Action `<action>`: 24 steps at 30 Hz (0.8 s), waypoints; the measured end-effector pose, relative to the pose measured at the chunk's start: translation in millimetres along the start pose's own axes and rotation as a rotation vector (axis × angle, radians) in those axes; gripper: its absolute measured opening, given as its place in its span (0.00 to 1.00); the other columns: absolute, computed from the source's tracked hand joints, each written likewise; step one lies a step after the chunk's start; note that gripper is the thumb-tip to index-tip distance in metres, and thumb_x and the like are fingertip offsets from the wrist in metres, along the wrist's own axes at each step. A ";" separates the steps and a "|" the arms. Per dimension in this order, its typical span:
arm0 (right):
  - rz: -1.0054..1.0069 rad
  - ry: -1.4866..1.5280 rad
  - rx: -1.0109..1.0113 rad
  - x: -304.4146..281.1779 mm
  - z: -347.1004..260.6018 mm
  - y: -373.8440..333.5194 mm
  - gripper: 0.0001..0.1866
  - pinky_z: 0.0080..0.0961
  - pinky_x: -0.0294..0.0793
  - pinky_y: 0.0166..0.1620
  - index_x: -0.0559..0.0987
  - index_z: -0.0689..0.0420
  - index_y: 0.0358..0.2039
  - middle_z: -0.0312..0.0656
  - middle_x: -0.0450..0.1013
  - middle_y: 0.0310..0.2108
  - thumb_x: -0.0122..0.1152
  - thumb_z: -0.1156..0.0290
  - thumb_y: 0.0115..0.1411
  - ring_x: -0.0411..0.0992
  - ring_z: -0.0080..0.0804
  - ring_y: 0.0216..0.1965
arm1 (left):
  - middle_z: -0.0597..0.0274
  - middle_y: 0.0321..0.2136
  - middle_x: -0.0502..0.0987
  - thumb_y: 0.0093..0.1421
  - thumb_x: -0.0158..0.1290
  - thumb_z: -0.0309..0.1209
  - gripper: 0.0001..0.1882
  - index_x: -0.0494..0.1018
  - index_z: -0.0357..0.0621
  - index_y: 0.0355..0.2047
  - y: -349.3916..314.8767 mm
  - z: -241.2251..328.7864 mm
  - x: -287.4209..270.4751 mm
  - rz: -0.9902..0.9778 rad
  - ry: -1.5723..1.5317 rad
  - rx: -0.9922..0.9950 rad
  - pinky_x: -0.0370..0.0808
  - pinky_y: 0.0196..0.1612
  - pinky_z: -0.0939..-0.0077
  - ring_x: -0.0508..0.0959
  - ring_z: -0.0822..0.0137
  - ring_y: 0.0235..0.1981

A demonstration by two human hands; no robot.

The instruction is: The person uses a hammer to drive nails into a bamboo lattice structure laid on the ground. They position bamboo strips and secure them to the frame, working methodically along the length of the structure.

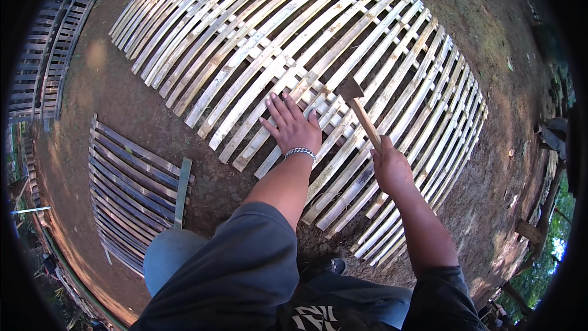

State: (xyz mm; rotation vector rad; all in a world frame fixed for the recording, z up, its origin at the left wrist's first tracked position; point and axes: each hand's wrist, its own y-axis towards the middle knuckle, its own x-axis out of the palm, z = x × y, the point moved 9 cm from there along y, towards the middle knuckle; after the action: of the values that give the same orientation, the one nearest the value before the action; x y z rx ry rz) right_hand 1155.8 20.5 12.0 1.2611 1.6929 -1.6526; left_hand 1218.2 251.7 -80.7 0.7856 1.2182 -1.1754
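Observation:
A large panel of pale split-bamboo slats point(245, 46), crossed by several strips, lies on the ground in front of me. My left hand point(296, 127) rests flat on its near middle part, fingers spread, with a chain bracelet at the wrist. Closed around a wooden handle, my right hand point(392, 168) holds a small hatchet point(366, 124). Its rusty brown head points away from me, over the slats to the right of my left hand. Whether the head touches the slats I cannot tell.
A smaller slatted panel point(131, 178) lies at the left, with a greenish board point(182, 193) along its right end. Another dark slatted panel point(52, 43) is at the far left. Brown bare soil point(471, 208) surrounds them. Logs point(533, 230) lie at the right edge.

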 end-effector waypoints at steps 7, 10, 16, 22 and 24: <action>-0.072 0.053 0.096 35.5 9.8 -7.9 0.24 0.54 0.80 0.38 0.64 0.61 0.63 0.62 0.80 0.38 0.54 0.62 0.73 0.81 0.62 0.36 | 0.39 0.78 0.38 0.72 0.43 0.52 0.45 0.43 0.33 0.76 -2.7 2.9 2.1 -0.013 -0.021 0.009 0.32 0.74 0.31 0.35 0.45 0.79; 0.020 0.089 -0.046 24.5 -0.5 -4.0 0.24 0.55 0.79 0.47 0.65 0.57 0.63 0.61 0.80 0.38 0.54 0.60 0.73 0.80 0.63 0.40 | 0.39 0.78 0.39 0.71 0.44 0.53 0.45 0.43 0.33 0.76 2.5 2.9 -0.1 -0.020 -0.005 0.000 0.32 0.74 0.31 0.36 0.45 0.79; -0.009 0.053 0.140 36.2 11.0 -2.3 0.22 0.55 0.78 0.47 0.66 0.58 0.62 0.64 0.79 0.37 0.54 0.63 0.72 0.79 0.65 0.42 | 0.41 0.78 0.38 0.71 0.45 0.53 0.45 0.45 0.36 0.76 -2.4 3.1 0.7 -0.053 0.021 -0.006 0.33 0.75 0.31 0.36 0.46 0.79; 0.212 0.254 -0.057 10.8 5.3 -8.0 0.22 0.56 0.78 0.47 0.67 0.58 0.62 0.62 0.80 0.39 0.54 0.64 0.72 0.80 0.63 0.41 | 0.40 0.78 0.40 0.71 0.44 0.52 0.44 0.44 0.35 0.76 0.9 -1.2 -2.2 -0.033 -0.011 -0.004 0.33 0.75 0.31 0.36 0.45 0.79; 0.161 0.187 0.030 26.0 17.3 -6.1 0.21 0.55 0.78 0.48 0.67 0.58 0.61 0.62 0.80 0.40 0.54 0.63 0.72 0.80 0.63 0.42 | 0.40 0.78 0.40 0.71 0.44 0.53 0.45 0.45 0.36 0.76 -1.5 2.4 -0.1 -0.051 -0.009 -0.003 0.33 0.75 0.31 0.36 0.45 0.79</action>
State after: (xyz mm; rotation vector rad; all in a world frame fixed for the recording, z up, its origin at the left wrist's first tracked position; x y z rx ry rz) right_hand 1133.6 12.4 -9.3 1.5659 1.6279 -1.5106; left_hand 1217.5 249.0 -79.9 0.7500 1.2390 -1.2169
